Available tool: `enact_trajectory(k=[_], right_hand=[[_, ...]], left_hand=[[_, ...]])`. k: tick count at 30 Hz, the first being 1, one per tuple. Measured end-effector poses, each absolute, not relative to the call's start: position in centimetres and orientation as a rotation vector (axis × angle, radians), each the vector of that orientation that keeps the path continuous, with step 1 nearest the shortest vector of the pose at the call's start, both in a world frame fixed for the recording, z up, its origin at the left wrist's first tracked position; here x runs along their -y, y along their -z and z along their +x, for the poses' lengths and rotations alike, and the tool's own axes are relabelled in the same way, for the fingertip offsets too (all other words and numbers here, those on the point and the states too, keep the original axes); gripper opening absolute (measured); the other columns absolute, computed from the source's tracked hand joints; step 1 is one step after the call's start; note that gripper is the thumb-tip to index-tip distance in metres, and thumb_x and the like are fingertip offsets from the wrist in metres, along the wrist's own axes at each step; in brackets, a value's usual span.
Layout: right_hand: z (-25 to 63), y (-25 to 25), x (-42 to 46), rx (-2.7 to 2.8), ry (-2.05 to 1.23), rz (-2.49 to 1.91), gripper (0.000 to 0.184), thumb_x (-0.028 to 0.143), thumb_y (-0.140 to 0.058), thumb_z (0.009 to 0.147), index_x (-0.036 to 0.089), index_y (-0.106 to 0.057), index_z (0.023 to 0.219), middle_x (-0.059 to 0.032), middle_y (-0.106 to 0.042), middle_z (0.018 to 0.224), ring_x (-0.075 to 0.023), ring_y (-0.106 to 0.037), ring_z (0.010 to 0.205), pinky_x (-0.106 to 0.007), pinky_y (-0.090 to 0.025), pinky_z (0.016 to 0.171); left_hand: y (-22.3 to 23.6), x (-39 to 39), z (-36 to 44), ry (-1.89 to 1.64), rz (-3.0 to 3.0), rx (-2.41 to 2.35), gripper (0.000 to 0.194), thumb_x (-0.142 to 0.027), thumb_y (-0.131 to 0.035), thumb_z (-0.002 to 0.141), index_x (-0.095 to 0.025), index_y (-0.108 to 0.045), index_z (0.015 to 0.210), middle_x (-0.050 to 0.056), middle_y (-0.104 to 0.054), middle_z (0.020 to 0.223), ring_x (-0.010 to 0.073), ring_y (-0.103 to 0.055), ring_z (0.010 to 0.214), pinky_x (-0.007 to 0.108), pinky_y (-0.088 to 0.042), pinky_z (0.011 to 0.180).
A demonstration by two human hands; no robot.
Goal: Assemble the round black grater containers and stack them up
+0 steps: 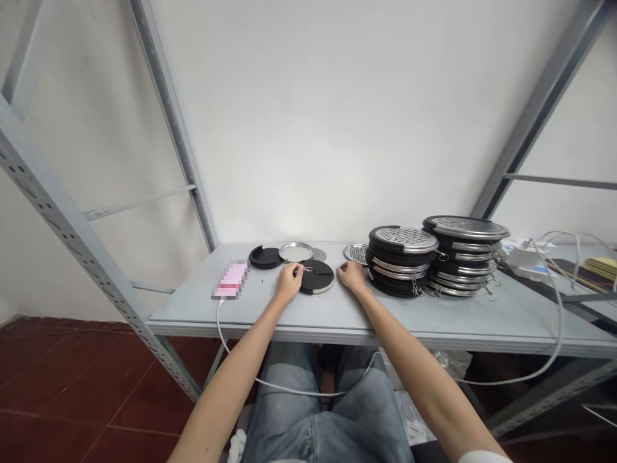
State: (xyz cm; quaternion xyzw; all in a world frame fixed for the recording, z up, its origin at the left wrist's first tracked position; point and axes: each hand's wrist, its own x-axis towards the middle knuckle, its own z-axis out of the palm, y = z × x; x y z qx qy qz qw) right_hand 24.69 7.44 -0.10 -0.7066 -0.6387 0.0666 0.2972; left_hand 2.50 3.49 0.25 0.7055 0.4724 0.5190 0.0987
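Note:
My left hand (288,283) is closed in a pinch on a small wire hook (307,269), at the left edge of a round black cover (316,279). A pale metal rim shows under the cover's front right edge. To the right of that cover, my right hand (351,276) rests on the table with its fingers curled together; what is in them, if anything, is hidden. Behind it lies a perforated metal disc (355,253). At the back left are an open black cover (266,258), a shallow metal ring tray (295,251) and another perforated disc (319,255), partly hidden.
Two stacks of black-edged round mesh pieces, a shorter stack (402,260) and a taller stack (463,254), stand to the right with hooks hanging off. A phone (230,280) on a white cable (220,325) lies left. Metal shelf posts (166,109) frame the grey table (260,315).

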Motion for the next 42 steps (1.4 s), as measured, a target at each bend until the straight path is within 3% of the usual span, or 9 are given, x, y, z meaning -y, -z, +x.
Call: enact_trajectory(k=[4, 8, 13, 15, 18, 24, 30, 42], right_hand=[[25.0, 0.3, -7.9, 1.669, -0.227, -1.812, 0.021, 0.025, -0.062, 0.074, 0.012, -0.072, 0.087, -0.0158, -0.071, 0.096, -0.0272, -0.065, 0.095, -0.032, -0.046, 0.081], [25.0, 0.0, -7.5, 1.640, -0.282, -1.674, 0.019, 0.022, -0.059, 0.075, 0.014, -0.070, 0.089, -0.0098, -0.072, 0.086, -0.0222, -0.066, 0.084, -0.030, -0.047, 0.078], [23.0, -2.0, -6.3, 1.657, -0.345, -1.386, 0.021, 0.033, -0.056, 0.081, 0.018, -0.069, 0.086, -0.0054, -0.073, 0.091, -0.0178, -0.066, 0.088, -0.028, -0.047, 0.084], [21.5, -3.0, -5.7, 1.647, -0.497, -1.097, 0.021, 0.036, -0.058, 0.079, 0.017, -0.068, 0.083, -0.0071, -0.073, 0.089, -0.0201, -0.066, 0.087, -0.032, -0.049, 0.082], [19.3, -3.8, -5.1, 1.711, -0.674, -0.817, 0.019, 0.037, -0.060, 0.079, 0.018, -0.066, 0.082, -0.0099, -0.071, 0.104, -0.0227, -0.064, 0.101, -0.034, -0.048, 0.085], [17.7, -2.6, -5.1, 1.663, -0.836, -0.761, 0.024, 0.042, -0.059, 0.080, 0.018, -0.061, 0.080, -0.0120, -0.068, 0.112, -0.0233, -0.063, 0.104, -0.037, -0.046, 0.090], [17.0, -2.0, -5.0, 1.639, -0.848, -0.738, 0.025, 0.043, -0.060, 0.080, 0.018, -0.062, 0.085, -0.0076, -0.071, 0.091, -0.0197, -0.066, 0.084, -0.033, -0.049, 0.082], [16.9, -2.4, -4.4, 1.549, -0.890, -0.757, 0.023, 0.040, -0.065, 0.074, 0.018, -0.064, 0.078, -0.0034, -0.069, 0.071, -0.0181, -0.065, 0.067, -0.031, -0.051, 0.068]], left_hand=[[-0.1, -3.7, 2.5, -1.560, 2.078, -1.383, 0.019, -0.024, -0.050, 0.088, -0.018, -0.065, 0.079, 0.005, -0.068, 0.084, 0.0202, -0.059, 0.086, 0.033, -0.044, 0.082], [0.0, -3.8, 2.5, -1.589, 2.059, -1.373, 0.018, -0.023, -0.050, 0.088, -0.018, -0.065, 0.079, 0.005, -0.068, 0.083, 0.0198, -0.060, 0.085, 0.032, -0.044, 0.081], [-0.1, -3.7, 2.5, -1.626, 2.045, -1.354, 0.018, -0.023, -0.052, 0.087, -0.018, -0.066, 0.076, 0.005, -0.068, 0.082, 0.0205, -0.060, 0.086, 0.033, -0.044, 0.083], [-0.1, -3.7, 2.5, -1.644, 2.023, -1.351, 0.018, -0.024, -0.052, 0.087, -0.018, -0.066, 0.076, 0.005, -0.068, 0.082, 0.0207, -0.060, 0.086, 0.033, -0.044, 0.083], [-0.1, -3.8, 2.5, -1.679, 1.967, -1.354, 0.021, -0.026, -0.051, 0.088, -0.017, -0.066, 0.077, 0.006, -0.069, 0.082, 0.0207, -0.060, 0.085, 0.033, -0.044, 0.083], [-0.1, -3.9, 2.5, -1.732, 1.855, -1.366, 0.021, -0.027, -0.050, 0.088, -0.017, -0.065, 0.076, 0.006, -0.070, 0.082, 0.0206, -0.062, 0.085, 0.033, -0.044, 0.084], [-0.1, -4.0, 2.4, -1.752, 1.744, -1.373, 0.024, -0.030, -0.049, 0.088, -0.016, -0.063, 0.074, 0.007, -0.068, 0.077, 0.0204, -0.063, 0.078, 0.031, -0.045, 0.077], [-0.4, -3.2, 2.9, -1.635, 1.785, -1.247, 0.036, -0.041, -0.044, 0.089, -0.017, -0.060, 0.069, 0.005, -0.066, 0.071, 0.0177, -0.061, 0.071, 0.027, -0.043, 0.070]])
